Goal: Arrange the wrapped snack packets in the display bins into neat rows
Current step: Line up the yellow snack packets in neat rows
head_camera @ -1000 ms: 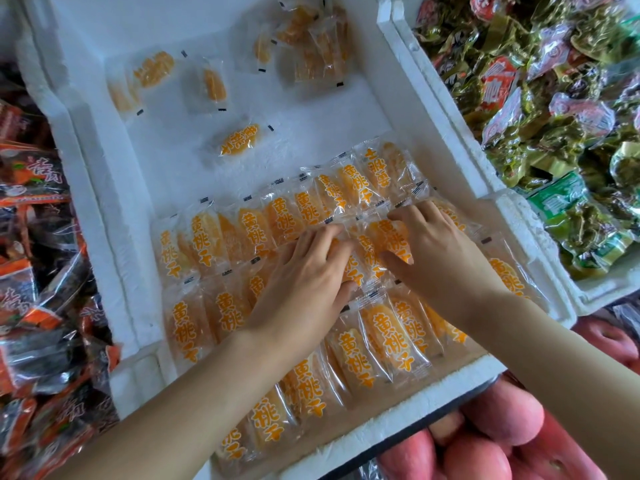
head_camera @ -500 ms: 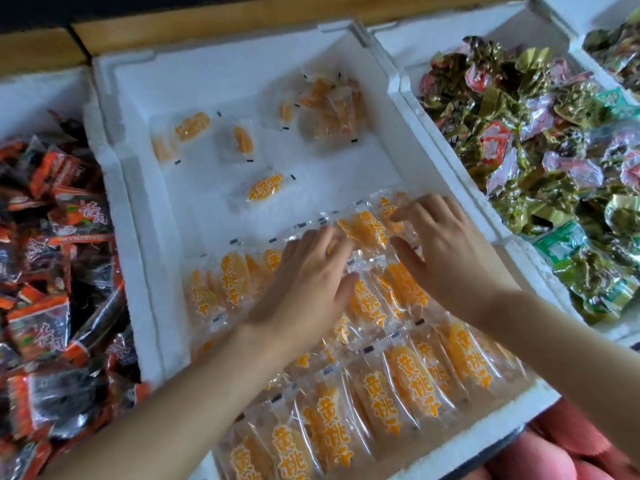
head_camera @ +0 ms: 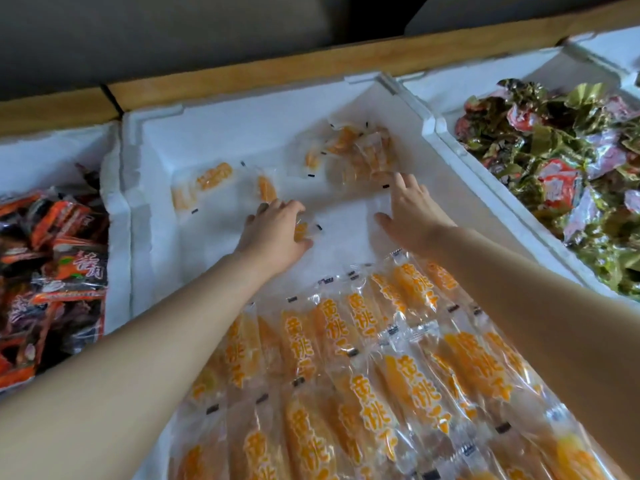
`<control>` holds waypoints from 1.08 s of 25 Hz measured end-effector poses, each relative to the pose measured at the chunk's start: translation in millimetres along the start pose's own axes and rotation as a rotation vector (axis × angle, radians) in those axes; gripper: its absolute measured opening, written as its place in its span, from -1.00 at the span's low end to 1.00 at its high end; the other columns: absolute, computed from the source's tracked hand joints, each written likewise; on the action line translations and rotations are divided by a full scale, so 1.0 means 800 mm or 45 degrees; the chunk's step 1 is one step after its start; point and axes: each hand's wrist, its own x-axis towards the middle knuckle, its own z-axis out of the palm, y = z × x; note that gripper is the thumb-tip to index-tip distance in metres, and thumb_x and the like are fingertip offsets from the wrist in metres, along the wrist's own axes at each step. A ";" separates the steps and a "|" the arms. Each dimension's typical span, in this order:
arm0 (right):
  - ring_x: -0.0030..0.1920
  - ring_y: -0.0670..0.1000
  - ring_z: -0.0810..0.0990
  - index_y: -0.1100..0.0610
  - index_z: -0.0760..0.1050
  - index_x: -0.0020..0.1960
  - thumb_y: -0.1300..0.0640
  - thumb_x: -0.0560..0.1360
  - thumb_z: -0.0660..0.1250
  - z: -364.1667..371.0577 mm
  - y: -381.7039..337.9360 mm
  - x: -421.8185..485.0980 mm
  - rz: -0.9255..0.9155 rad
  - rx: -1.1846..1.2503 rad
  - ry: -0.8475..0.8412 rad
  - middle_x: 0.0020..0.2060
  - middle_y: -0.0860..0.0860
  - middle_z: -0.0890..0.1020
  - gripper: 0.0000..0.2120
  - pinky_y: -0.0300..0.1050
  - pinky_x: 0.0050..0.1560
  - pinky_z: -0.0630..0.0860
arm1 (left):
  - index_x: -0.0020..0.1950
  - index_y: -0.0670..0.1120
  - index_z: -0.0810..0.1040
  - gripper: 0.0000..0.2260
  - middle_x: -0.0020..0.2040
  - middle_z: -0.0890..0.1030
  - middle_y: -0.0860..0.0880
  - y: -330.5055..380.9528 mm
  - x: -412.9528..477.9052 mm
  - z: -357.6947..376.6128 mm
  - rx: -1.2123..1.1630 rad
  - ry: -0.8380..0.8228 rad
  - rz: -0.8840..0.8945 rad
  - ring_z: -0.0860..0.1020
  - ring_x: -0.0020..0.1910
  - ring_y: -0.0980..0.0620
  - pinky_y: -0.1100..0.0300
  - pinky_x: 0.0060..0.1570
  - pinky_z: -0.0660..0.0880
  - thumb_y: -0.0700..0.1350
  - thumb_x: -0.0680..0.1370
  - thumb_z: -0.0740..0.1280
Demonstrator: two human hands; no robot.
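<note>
Middle white foam bin (head_camera: 225, 133), one of three side by side.

Progress: near half done. Clear plastic packets of orange fruit slices (head_camera: 346, 341) lie overlapped in slanted rows, printed side up, filling the bin from its near edge to about the middle. The far half is not yet sorted. A loose heap of the same clear packets (head_camera: 360, 157) sits in the far right corner, a few strays (head_camera: 211, 176) lie flat at the far left, and bare foam floor lies between. Judged roughly half complete for this bin.

Hands: both are past the rows, over the bare floor. The left hand (head_camera: 273, 233) is palm down over a single small packet (head_camera: 300, 231), which peeks out between thumb and forefinger. Its fingers are bent, but whether they pinch the packet or only cover it cannot be told. The right hand (head_camera: 412, 213) has its fingers (head_camera: 403, 180) spread wide, holding nothing, tips at the near edge of the corner heap.

Writing: the rowed packets carry large orange characters, 黄桃 plainly, the third seemingly 干. Black marks sit at the packet seams.

Neighbours: red-and-black packets (head_camera: 52, 254) in the left bin carry white characters, too blurred to read. The green-gold and red foil wrappers (head_camera: 571, 161) in the right bin are jumbled and their print is illegible.
</note>
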 end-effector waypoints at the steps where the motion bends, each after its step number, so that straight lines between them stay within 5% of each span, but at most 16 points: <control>1: 0.36 0.24 0.26 0.19 0.10 0.47 0.13 0.54 0.25 0.003 0.003 0.010 0.011 0.018 -0.008 0.38 0.18 0.26 -0.43 0.05 0.34 0.22 | 0.39 -0.09 0.37 -0.51 0.29 0.44 -0.13 -0.003 0.005 0.004 -0.032 0.026 0.001 0.38 0.31 -0.15 0.01 0.28 0.32 -0.01 0.50 0.38; 9: 0.45 0.23 0.15 0.10 -0.21 0.54 -0.10 0.50 0.28 0.017 0.009 0.092 0.103 0.150 -0.066 0.50 0.12 0.07 -0.14 0.06 0.42 0.15 | 0.31 -0.18 0.44 -0.64 0.18 0.44 -0.20 -0.006 0.020 0.008 -0.291 0.357 -0.038 0.45 0.18 -0.19 0.01 0.19 0.40 -0.04 0.56 0.29; 13: 0.37 0.19 0.31 -0.01 0.02 0.52 -0.22 0.43 0.30 0.022 -0.003 0.102 0.106 0.308 -0.126 0.42 0.07 0.30 -0.20 -0.03 0.31 0.29 | 0.32 -0.20 0.43 -0.66 0.20 0.43 -0.26 -0.026 0.043 0.001 -0.305 0.534 -0.250 0.39 0.22 -0.22 -0.01 0.22 0.35 -0.11 0.57 0.25; 17: 0.28 0.15 0.39 0.04 0.25 0.39 -0.05 0.49 0.33 0.031 -0.023 0.082 -0.105 0.229 -0.141 0.30 0.06 0.44 -0.46 -0.13 0.13 0.31 | 0.23 -0.17 0.50 -0.75 0.22 0.50 -0.23 -0.043 0.071 0.004 -0.366 0.433 -0.509 0.41 0.25 -0.21 0.05 0.17 0.35 -0.12 0.59 0.23; 23: 0.34 0.18 0.24 0.25 0.18 0.42 0.04 0.56 0.24 0.032 -0.043 0.062 -0.065 0.069 -0.129 0.33 0.18 0.31 -0.47 -0.04 0.29 0.23 | 0.34 -0.02 0.40 -0.57 0.30 0.47 -0.07 -0.021 0.066 0.008 -0.333 0.331 -0.468 0.35 0.33 -0.12 0.11 0.16 0.29 -0.08 0.49 0.38; 27: 0.23 0.20 0.36 0.24 0.43 0.22 -0.02 0.56 0.19 0.023 -0.040 0.042 0.117 -0.083 -0.022 0.20 0.18 0.41 -0.63 -0.03 -0.03 0.37 | 0.34 -0.19 0.34 -0.59 0.24 0.51 -0.18 -0.022 0.050 0.013 -0.428 0.218 -0.444 0.40 0.27 -0.16 0.15 0.14 0.33 -0.21 0.51 0.32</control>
